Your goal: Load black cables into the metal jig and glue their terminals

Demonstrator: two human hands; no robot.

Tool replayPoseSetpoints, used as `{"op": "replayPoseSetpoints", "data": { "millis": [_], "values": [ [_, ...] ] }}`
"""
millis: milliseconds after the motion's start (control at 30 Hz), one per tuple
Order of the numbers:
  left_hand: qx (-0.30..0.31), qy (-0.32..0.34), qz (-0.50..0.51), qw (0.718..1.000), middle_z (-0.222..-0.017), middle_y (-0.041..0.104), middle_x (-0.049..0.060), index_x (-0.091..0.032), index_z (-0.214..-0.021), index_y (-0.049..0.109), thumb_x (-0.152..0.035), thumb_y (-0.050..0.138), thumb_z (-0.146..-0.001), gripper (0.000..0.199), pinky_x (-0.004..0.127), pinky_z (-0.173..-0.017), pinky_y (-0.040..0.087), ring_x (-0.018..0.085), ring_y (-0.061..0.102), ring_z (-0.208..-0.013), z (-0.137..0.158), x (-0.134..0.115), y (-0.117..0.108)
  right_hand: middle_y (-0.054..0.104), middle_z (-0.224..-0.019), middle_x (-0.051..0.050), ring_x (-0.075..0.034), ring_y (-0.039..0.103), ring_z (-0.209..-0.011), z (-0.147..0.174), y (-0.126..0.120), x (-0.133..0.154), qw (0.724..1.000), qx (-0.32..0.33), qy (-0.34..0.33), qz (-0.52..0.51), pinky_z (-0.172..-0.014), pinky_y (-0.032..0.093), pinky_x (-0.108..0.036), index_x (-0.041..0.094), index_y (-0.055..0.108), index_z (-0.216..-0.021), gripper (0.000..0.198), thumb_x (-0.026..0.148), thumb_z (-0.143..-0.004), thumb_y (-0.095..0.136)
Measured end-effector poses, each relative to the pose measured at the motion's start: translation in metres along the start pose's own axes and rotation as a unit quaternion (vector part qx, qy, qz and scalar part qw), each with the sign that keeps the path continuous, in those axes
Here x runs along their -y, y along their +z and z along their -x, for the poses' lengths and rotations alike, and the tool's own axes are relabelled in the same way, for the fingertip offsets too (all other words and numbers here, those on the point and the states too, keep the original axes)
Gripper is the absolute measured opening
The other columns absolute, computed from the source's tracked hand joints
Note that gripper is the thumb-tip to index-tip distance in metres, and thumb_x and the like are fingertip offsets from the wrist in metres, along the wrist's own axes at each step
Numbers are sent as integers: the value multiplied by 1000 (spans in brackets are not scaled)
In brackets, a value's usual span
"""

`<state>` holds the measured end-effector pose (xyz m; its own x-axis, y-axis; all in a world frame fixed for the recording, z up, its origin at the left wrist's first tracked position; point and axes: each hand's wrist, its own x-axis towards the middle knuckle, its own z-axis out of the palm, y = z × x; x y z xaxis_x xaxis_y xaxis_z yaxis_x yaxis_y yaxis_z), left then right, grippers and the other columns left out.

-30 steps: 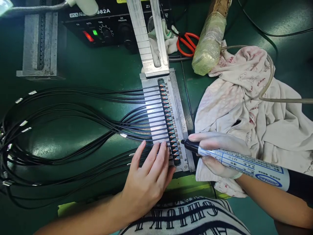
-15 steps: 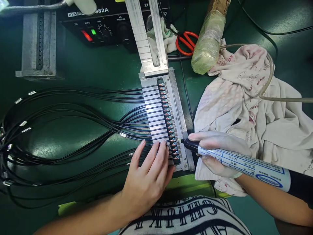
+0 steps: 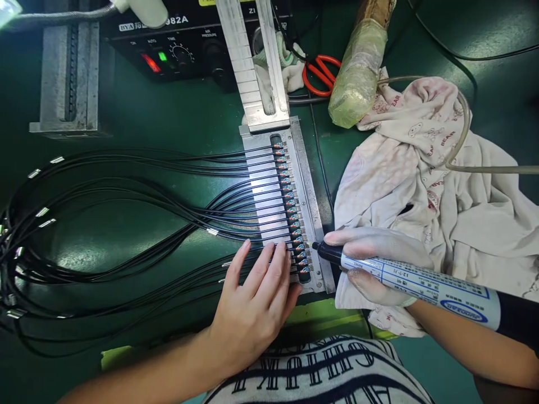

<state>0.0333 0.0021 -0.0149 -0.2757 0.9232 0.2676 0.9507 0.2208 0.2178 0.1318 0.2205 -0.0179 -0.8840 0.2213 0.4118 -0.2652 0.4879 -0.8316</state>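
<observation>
My left hand (image 3: 256, 303) is bare and lies with its fingers spread over the lower black cables (image 3: 227, 210), fingertips on the metal fixture (image 3: 269, 196). The cables run side by side across the fixture. Their stripped ends, with coloured wires and small metal connectors (image 3: 296, 217), line up along its right part. In a whitish glove, my right hand (image 3: 379, 258) is closed around a labelled 50 ml glue syringe (image 3: 421, 286) with a black tip. That tip points left, close to the connectors near the lower end of the row; whether it touches is too small to tell.
A black dispenser box (image 3: 189, 45) with lit switches stands at the back. Metal bars (image 3: 252, 67) rise behind the fixture. Orange-handled scissors (image 3: 322, 76), a wrapped roll (image 3: 357, 73) and a crumpled cloth (image 3: 421, 151) lie rightward. Another metal fixture (image 3: 86, 73) stands far left.
The glue syringe's tip has shifted very slightly down and right. The cable loops at the left appear a little further right. My left hand stays in place.
</observation>
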Motion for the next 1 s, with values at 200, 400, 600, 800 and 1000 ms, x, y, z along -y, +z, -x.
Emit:
{"op": "replayPoseSetpoints", "data": {
  "millis": [200, 400, 600, 800, 1000],
  "values": [
    [1, -1, 0, 1000, -124, 67, 18, 0, -116, 65, -22, 65, -93, 32, 53, -114, 36, 30, 65, -113, 1, -1, 1, 72, -105, -11, -19, 72, -95, 2, 1, 0, 1000, 0, 4, -7, -82, 61, -26, 14, 65, -100, 23, 17, -78, 71],
    [0, 0, -2, 1000, -123, 67, 18, 0, -116, 65, -22, 64, -93, 32, 53, -113, 36, 30, 66, -111, 0, 0, 0, 73, -105, -9, -19, 72, -94, 1, 1, 0, 1000, -5, 6, 1, -81, 62, -27, 17, 65, -102, 25, 17, -78, 72],
    [2, -1, 2, 1000, -124, 67, 18, 0, -116, 65, -22, 65, -93, 32, 53, -114, 36, 31, 65, -113, 0, 0, 1, 73, -103, -10, -19, 73, -94, -1, 2, 0, 1000, -3, 2, 10, -80, 62, -27, 17, 64, -102, 23, 16, -80, 69],
    [1, 1, 4, 1000, -123, 67, 19, 1, -116, 65, -21, 66, -92, 32, 53, -114, 36, 30, 66, -112, 0, 0, 0, 72, -104, -11, -20, 73, -95, -2, 3, 0, 1000, -9, 8, -3, -81, 62, -28, 16, 64, -101, 22, 16, -79, 70],
    [2, 1, 2, 1000, -124, 67, 19, 1, -115, 65, -21, 66, -92, 32, 53, -115, 35, 31, 65, -113, 0, 0, 0, 72, -106, -12, -22, 72, -96, -1, 3, 1, 1000, -8, 25, -13, -82, 62, -30, 17, 64, -103, 25, 15, -79, 71]
  ]
}}
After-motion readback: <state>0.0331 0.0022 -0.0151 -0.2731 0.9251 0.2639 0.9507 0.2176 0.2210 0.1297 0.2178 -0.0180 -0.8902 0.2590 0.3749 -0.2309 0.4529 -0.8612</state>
